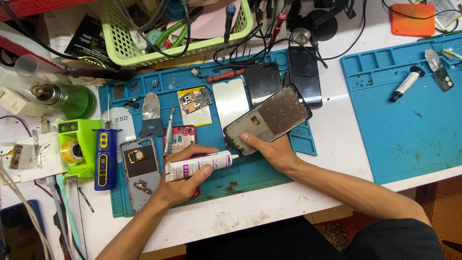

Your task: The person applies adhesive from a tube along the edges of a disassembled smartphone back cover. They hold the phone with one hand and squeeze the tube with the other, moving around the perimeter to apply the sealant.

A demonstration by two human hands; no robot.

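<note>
1. White glue tube (199, 164) lies gripped in the left hand (185, 180), fingers wrapped closed around it, over the blue mat (269, 166).
2. Right hand (274, 151) pinches the phone frame (267, 119) by its lower edge, tilted.
3. Frame looks thin, light, fragile; its edges seem safest to hold.

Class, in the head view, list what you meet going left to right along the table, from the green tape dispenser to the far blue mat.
Green tape dispenser → blue tool → white glue tube → phone frame → far blue mat.

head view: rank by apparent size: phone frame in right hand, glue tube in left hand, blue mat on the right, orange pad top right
1. blue mat
2. phone frame
3. glue tube and orange pad: look alike, not ranked
</note>
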